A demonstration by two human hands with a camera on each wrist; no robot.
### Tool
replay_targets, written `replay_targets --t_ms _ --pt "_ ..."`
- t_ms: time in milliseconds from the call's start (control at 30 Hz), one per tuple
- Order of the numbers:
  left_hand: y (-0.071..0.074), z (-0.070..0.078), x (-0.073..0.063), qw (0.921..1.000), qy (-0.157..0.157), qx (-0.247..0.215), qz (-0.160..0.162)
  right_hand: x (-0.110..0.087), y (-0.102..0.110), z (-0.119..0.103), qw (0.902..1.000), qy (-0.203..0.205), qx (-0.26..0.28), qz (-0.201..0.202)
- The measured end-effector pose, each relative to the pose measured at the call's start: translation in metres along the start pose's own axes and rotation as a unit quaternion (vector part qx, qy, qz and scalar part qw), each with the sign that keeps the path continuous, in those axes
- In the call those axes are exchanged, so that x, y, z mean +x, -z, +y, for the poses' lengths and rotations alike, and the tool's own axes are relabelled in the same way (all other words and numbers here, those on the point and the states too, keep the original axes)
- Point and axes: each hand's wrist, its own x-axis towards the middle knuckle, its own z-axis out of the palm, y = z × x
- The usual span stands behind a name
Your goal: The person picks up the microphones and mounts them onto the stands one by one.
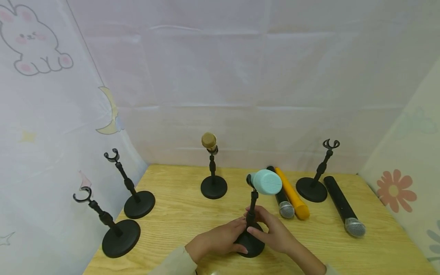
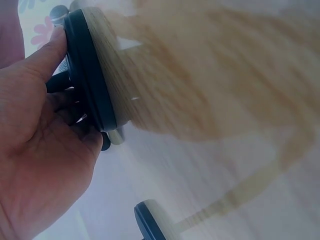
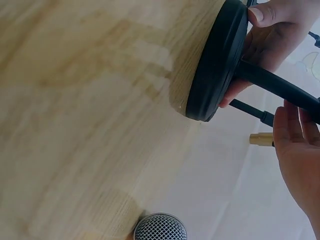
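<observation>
A black desk microphone stand point(image 1: 253, 245) stands at the front of the table, holding a light-blue microphone point(image 1: 268, 182) in its clip. My left hand point(image 1: 225, 236) grips the stand's round base, thumb on the near rim and fingers reaching across to the far side. With its fingers behind the pole and thumb in front, my right hand point(image 1: 279, 233) holds the stand just above the base. The left wrist view shows the base point(image 2: 90, 70) edge-on, flat at the tabletop. In the right wrist view, the fingertips of my right hand point(image 3: 300, 165) meet the pole point(image 3: 280, 87).
A gold microphone point(image 1: 209, 141) sits in a stand at the back. Two bare stands point(image 1: 121, 238) point(image 1: 139, 204) are on the left, another stand point(image 1: 311, 190) at back right. Lying on the right are an orange microphone point(image 1: 293, 196) and two black microphones point(image 1: 282, 196) point(image 1: 342, 204).
</observation>
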Motion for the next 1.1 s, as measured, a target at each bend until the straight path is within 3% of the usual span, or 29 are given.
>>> replay_targets --t_ms 233,500,700,900,1000,1100 --pt "0.002 0.003 -0.002 0.9996 0.028 0.002 -0.009 -0.003 0.001 0.005 0.9991 -0.035 -0.01 -0.02" --pt "0.001 0.006 -0.005 0.9937 0.112 0.001 -0.011 -0.01 0.003 0.009 0.9934 -0.077 -0.07 -0.048" --pt "0.003 0.005 -0.007 0.9902 0.136 0.019 -0.022 -0.014 0.004 0.01 0.9797 -0.129 -0.118 -0.098" --pt "0.023 0.009 -0.012 0.9856 0.158 0.052 -0.031 -0.017 0.0 0.01 0.9627 -0.156 -0.159 -0.154" --pt "0.034 0.011 -0.012 0.9842 0.155 0.084 -0.018 -0.019 -0.003 0.01 0.9517 -0.162 -0.185 -0.184" --pt "0.045 0.013 -0.01 0.985 0.141 0.098 0.015 -0.02 -0.004 0.011 0.9437 -0.156 -0.209 -0.203"
